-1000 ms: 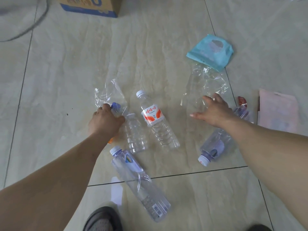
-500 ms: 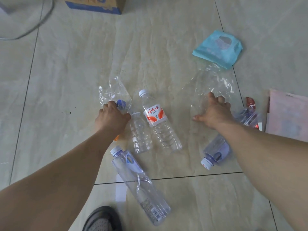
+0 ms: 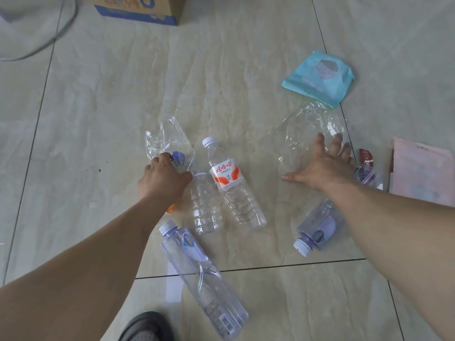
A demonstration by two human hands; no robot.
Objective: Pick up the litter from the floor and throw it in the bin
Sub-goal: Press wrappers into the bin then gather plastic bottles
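Left hand (image 3: 163,179) grips a crinkled clear wrapper (image 3: 167,141); right hand (image 3: 325,168) lies spread flat on glossy transparent film (image 3: 305,129).

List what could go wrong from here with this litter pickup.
1. The right hand lies flat and spread on the clear bag; thin film may slide instead of lifting.
2. The left hand grips a purple-capped bottle wrapped in loose plastic; it could slip.
3. The long bottle lies beside the shoe, a rolling or tripping hazard.
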